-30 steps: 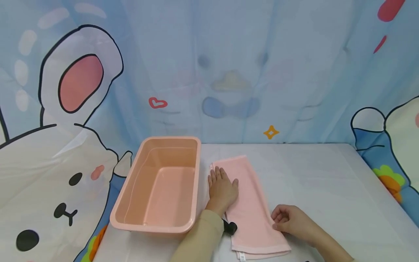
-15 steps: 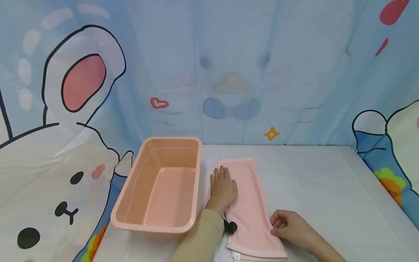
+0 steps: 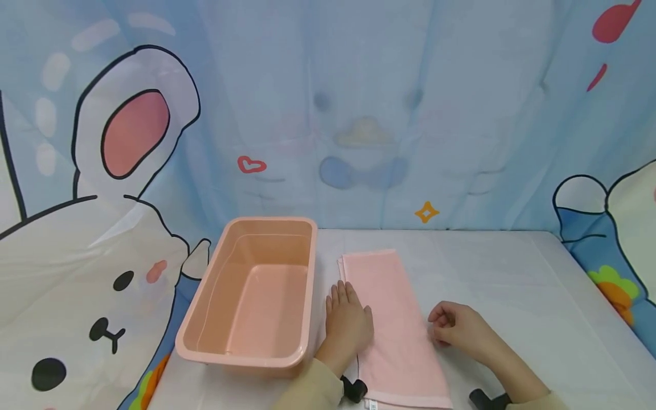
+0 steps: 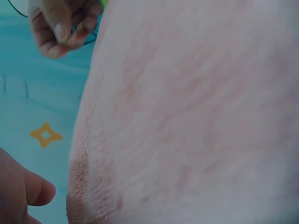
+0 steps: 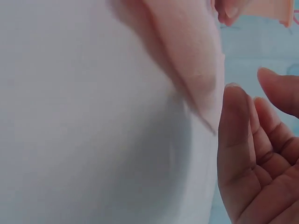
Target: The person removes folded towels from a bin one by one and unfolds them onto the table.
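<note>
A folded pink towel (image 3: 394, 324) lies lengthwise on the white table, a small white tag (image 3: 372, 405) at its near end. My left hand (image 3: 349, 322) rests palm down on the towel's left edge, fingers straight and pointing away from me. Just beyond the towel's right edge is my right hand (image 3: 458, 330), its fingers loosely bent and holding nothing. In the right wrist view, a gap shows between the thumb (image 5: 282, 91) and the other fingers. Pink terry cloth fills most of the left wrist view.
An orange-pink plastic basin (image 3: 246, 361) stands left of the towel, close by my left forearm, with nothing inside. A blue cartoon-printed curtain (image 3: 369, 114) hangs behind the white tabletop (image 3: 492, 273). Dark wrist-camera mounts (image 3: 355, 390) sit at both wrists.
My left hand has slid toward me along the towel's left edge. My right hand has left the towel's right edge and moved slightly away from me. The towel's far end looks straighter.
</note>
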The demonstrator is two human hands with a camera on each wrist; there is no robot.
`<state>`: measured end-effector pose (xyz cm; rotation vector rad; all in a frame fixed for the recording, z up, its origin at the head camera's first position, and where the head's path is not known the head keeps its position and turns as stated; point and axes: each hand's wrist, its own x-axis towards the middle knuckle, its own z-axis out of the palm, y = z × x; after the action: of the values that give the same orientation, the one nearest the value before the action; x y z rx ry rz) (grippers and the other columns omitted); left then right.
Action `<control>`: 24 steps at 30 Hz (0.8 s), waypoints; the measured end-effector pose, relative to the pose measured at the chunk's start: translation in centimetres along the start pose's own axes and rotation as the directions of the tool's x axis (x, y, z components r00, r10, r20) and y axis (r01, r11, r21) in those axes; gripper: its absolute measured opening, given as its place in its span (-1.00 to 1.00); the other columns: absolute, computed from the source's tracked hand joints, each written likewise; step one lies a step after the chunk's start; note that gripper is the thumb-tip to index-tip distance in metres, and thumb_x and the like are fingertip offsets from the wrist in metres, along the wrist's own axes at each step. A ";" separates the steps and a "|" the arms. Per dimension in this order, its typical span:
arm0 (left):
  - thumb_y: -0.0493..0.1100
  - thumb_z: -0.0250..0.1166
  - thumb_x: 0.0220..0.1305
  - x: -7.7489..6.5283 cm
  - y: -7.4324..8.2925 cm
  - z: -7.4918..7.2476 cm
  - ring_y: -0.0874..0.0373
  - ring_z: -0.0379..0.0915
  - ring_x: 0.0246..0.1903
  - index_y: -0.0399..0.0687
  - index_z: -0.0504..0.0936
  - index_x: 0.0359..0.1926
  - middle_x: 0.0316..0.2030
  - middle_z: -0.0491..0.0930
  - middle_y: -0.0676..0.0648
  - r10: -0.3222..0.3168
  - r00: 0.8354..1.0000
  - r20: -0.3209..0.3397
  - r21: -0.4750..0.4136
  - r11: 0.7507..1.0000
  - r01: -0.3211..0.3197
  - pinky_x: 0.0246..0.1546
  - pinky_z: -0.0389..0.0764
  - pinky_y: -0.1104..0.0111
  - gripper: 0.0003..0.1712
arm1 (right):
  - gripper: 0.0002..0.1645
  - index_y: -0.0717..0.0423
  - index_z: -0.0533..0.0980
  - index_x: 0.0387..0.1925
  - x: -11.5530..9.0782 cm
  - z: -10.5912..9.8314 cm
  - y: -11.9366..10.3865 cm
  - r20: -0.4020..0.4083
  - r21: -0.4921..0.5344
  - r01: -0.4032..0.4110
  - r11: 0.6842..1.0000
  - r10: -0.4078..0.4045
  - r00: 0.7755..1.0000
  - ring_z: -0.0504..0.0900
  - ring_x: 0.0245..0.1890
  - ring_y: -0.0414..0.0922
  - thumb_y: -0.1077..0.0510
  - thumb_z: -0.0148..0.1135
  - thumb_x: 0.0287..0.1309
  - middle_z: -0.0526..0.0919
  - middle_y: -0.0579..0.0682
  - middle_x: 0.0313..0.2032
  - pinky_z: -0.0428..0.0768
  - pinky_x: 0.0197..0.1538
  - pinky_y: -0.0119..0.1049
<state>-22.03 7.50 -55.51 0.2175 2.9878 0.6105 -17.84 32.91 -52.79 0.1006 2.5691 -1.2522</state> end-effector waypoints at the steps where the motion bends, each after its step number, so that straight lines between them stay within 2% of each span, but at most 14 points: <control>1: 0.11 0.08 0.63 -0.5 -0.1 0.0 -0.31 0.02 0.68 -0.41 0.16 0.63 0.65 0.13 -0.42 0.011 1.000 -0.004 0.006 1.000 -0.011 0.65 0.15 -0.16 -0.14 | -0.75 0.23 0.59 -0.06 0.4 0.0 -0.5 0.002 -0.001 0.014 1.000 -0.014 1.000 0.69 -0.38 -0.08 0.30 0.40 0.24 0.62 0.03 -0.36 0.72 -0.31 -0.24; 6: 0.15 0.10 0.62 -3.2 -0.7 0.1 -0.34 0.05 0.67 -0.43 0.18 0.62 0.64 0.14 -0.44 0.062 0.998 -0.005 0.036 0.997 -0.062 0.63 0.19 -0.17 -0.11 | -0.70 0.23 0.59 0.01 2.5 0.6 -2.5 0.058 0.010 0.139 0.990 -0.140 0.988 0.63 -0.44 -0.10 0.26 0.43 0.28 0.62 0.03 -0.39 0.67 -0.36 -0.25; 9: 0.16 0.13 0.61 -4.9 -1.2 0.0 -0.36 0.07 0.66 -0.45 0.20 0.61 0.63 0.16 -0.46 0.089 0.996 0.000 0.038 0.995 -0.089 0.61 0.21 -0.20 -0.10 | -0.66 0.23 0.60 0.05 4.1 1.4 -3.3 0.112 0.010 0.238 0.971 -0.237 0.965 0.59 -0.48 -0.14 0.27 0.44 0.27 0.60 0.02 -0.41 0.63 -0.39 -0.30; 13: 0.15 0.18 0.59 -7.1 -1.9 0.0 -0.35 0.11 0.65 -0.46 0.24 0.58 0.61 0.19 -0.46 0.101 0.995 0.018 0.014 0.995 -0.101 0.59 0.22 -0.22 -0.11 | -0.65 0.17 0.64 0.09 6.0 2.8 -4.1 0.188 -0.024 0.329 0.944 -0.319 0.929 0.55 -0.52 -0.22 0.22 0.45 0.30 0.60 -0.05 -0.45 0.59 -0.39 -0.35; 19: 0.19 0.17 0.57 -9.2 -2.8 -0.1 -0.35 0.09 0.65 -0.45 0.26 0.58 0.62 0.18 -0.46 0.103 0.994 0.047 -0.018 0.995 -0.102 0.60 0.20 -0.22 -0.09 | -0.71 0.04 0.73 0.06 7.5 5.0 -5.6 0.300 -0.072 0.408 0.910 -0.371 0.879 0.52 -0.54 -0.28 0.15 0.44 0.33 0.58 -0.14 -0.53 0.54 -0.39 -0.38; 24: 0.22 0.23 0.51 -10.4 -3.4 0.0 -0.34 0.14 0.63 -0.45 0.28 0.56 0.61 0.23 -0.44 0.087 0.995 0.047 -0.006 0.996 -0.087 0.59 0.22 -0.21 -0.05 | -0.83 -0.07 0.78 -0.07 7.7 6.3 -6.8 0.371 -0.105 0.428 0.898 -0.364 0.855 0.52 -0.43 -0.29 0.07 0.44 0.35 0.59 -0.20 -0.48 0.51 -0.28 -0.37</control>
<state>-12.23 2.78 -56.27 0.3586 2.9446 0.6106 -25.09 23.30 -53.50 -0.6652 2.4433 -1.0292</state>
